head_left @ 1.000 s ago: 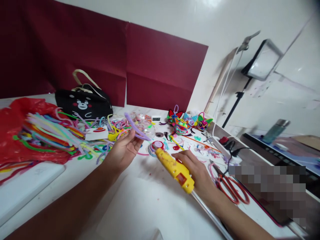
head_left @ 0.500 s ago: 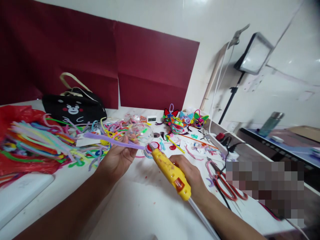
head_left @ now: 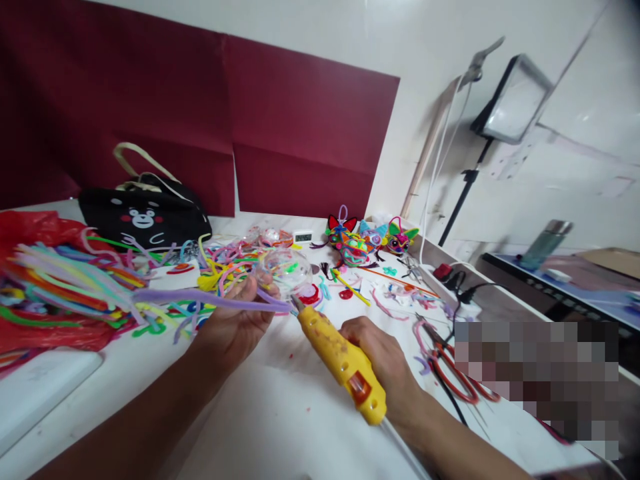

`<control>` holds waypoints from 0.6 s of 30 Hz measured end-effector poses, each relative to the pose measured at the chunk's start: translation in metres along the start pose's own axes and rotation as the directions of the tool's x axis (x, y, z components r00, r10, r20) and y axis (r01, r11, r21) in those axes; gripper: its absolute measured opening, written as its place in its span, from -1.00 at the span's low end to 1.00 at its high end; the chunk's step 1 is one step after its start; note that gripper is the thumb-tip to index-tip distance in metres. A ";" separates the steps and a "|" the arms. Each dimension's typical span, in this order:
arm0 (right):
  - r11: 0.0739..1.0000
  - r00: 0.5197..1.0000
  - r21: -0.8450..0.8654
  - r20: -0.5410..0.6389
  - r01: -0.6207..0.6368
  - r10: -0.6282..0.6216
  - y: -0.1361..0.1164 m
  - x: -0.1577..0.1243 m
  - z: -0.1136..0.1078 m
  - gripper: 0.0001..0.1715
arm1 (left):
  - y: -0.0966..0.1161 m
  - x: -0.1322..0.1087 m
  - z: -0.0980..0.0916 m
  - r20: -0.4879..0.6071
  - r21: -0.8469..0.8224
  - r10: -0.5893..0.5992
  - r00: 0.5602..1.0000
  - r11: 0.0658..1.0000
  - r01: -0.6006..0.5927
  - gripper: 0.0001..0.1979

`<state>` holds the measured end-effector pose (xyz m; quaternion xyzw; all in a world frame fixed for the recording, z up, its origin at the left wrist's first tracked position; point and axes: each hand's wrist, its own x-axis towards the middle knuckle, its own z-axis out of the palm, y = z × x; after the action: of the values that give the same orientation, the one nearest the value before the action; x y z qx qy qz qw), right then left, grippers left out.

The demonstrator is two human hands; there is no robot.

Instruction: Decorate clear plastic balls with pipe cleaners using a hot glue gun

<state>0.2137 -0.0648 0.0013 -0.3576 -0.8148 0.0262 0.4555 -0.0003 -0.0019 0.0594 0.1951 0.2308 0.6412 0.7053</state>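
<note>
My left hand (head_left: 240,327) is closed around a clear plastic ball (head_left: 285,270), with a long purple pipe cleaner (head_left: 200,298) running across the same fingers. In my right hand (head_left: 383,357) is a yellow hot glue gun (head_left: 340,357), a glue stick (head_left: 405,447) poking out of its back end. The gun's nozzle is at the right end of the pipe cleaner, just below the ball; whether it touches cannot be made out. Behind the nozzle a red round piece (head_left: 309,293) lies on the table.
Bundled pipe cleaners (head_left: 75,280) spill from a red plastic bag (head_left: 40,227) at left, before a black bag (head_left: 145,217). Finished animal-head ornaments (head_left: 355,247) stand at the back. Red-handled scissors (head_left: 455,373), a power strip (head_left: 467,310) and cords lie at right.
The purple pipe cleaner has shifted left and lower, its right end now at the nozzle. The ball and glue gun have moved slightly; both hands keep their hold.
</note>
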 end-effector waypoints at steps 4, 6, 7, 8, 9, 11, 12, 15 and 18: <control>1.000 1.000 -0.012 0.020 0.020 -0.019 0.002 -0.001 0.000 -0.90 | -0.001 -0.001 0.000 -0.044 0.026 -0.009 0.999 1.000 0.010 -0.65; 1.000 0.999 -0.014 0.022 0.028 -0.028 0.002 -0.001 -0.001 -0.88 | -0.001 -0.001 0.000 -0.033 0.021 -0.013 0.999 1.000 0.013 -0.64; 0.999 0.999 -0.014 0.024 0.031 -0.031 0.001 -0.001 -0.001 -0.87 | -0.001 -0.001 0.000 -0.024 0.014 -0.012 1.000 1.000 0.012 -0.63; 0.999 0.999 -0.015 0.025 0.034 -0.033 0.000 0.000 -0.001 -0.87 | -0.001 -0.001 0.000 -0.017 0.007 -0.008 1.000 1.000 0.008 -0.62; 0.999 0.999 -0.017 0.027 0.037 -0.037 0.000 0.000 -0.001 -0.86 | -0.001 -0.001 -0.001 -0.012 0.001 -0.006 1.000 1.000 0.006 -0.62; 0.999 0.999 -0.020 0.032 0.041 -0.041 0.000 0.000 -0.001 -0.86 | -0.002 -0.001 -0.001 -0.001 -0.007 -0.007 1.000 1.000 0.007 -0.62; 0.999 0.998 -0.022 0.038 0.043 -0.042 0.000 0.000 0.000 -0.85 | -0.002 -0.001 -0.002 0.003 -0.009 -0.008 1.000 1.000 0.008 -0.62; 0.998 0.998 -0.025 0.045 0.051 -0.050 0.001 -0.001 0.000 -0.79 | -0.002 -0.001 -0.003 0.013 -0.018 -0.021 1.000 1.000 0.021 -0.61; 0.998 0.998 -0.025 0.040 0.050 -0.049 0.001 -0.001 -0.001 -0.78 | -0.002 -0.002 -0.002 0.025 -0.016 -0.027 0.999 0.999 0.027 -0.60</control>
<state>0.2152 -0.0652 0.0010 -0.3426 -0.8325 0.0115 0.4352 0.0002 -0.0040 0.0571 0.1939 0.2196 0.6310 0.7183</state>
